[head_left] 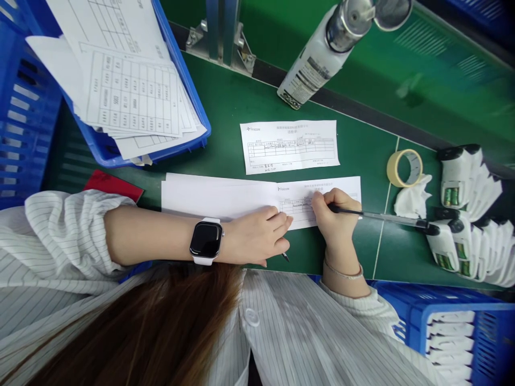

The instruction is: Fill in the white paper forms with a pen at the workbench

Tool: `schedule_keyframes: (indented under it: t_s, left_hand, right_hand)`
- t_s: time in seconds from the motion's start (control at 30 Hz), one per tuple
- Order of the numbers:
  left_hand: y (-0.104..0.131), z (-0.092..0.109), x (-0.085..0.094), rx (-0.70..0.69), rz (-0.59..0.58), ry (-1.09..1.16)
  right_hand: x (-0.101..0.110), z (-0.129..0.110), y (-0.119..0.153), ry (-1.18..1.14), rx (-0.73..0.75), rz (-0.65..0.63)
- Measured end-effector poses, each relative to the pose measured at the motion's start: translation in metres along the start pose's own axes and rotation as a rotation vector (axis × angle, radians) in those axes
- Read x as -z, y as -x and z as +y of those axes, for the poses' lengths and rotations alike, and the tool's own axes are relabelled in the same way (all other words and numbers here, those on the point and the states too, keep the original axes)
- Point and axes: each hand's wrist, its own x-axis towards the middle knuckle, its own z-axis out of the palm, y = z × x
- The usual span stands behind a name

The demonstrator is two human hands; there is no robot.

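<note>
A pad of printed forms (217,195) lies opened out on the green table, blank white leaves to the left and a form page (341,190) with a table to the right. My right hand (336,217) pinches a pen (386,217) with a black grip and clear barrel, over the form's table; its tip is hidden by my fingers. Lying palm down across the lower edge of the pad, my left hand (261,233) has its fingers loosely stretched. A second pen's tip (285,257) pokes out from beneath that hand. Above the pad rests a filled-in form slip (289,147).
A blue basket (201,120) of printed papers (132,99) stands upper left, near a red booklet (115,183). At the back is a white bottle (311,64). Right are a tape roll (404,168), crumpled tissue (413,198) and several white devices (462,241). A blue crate (438,300) sits lower right.
</note>
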Motion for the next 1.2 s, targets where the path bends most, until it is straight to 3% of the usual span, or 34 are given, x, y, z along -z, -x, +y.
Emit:
schedule_keyframes:
  t_s: [0.17,0.43,1.2]
  left_hand:
    - [0.0004,0.0002,0.0,0.002,0.032,0.011]
    - [-0.0005,0.0004,0.0004,-0.009,-0.022,0.005]
    - [-0.0006,-0.0003,0.0007,-0.031,-0.034,-0.002]
  right_hand:
    - [0.0003,0.0006,-0.0006,0.0,-0.012,0.022]
    - [-0.0005,-0.0003,-0.0013,-0.009,-0.001,0.016]
    - [-0.0004,0.0001,-0.0023,-0.011,0.017,0.029]
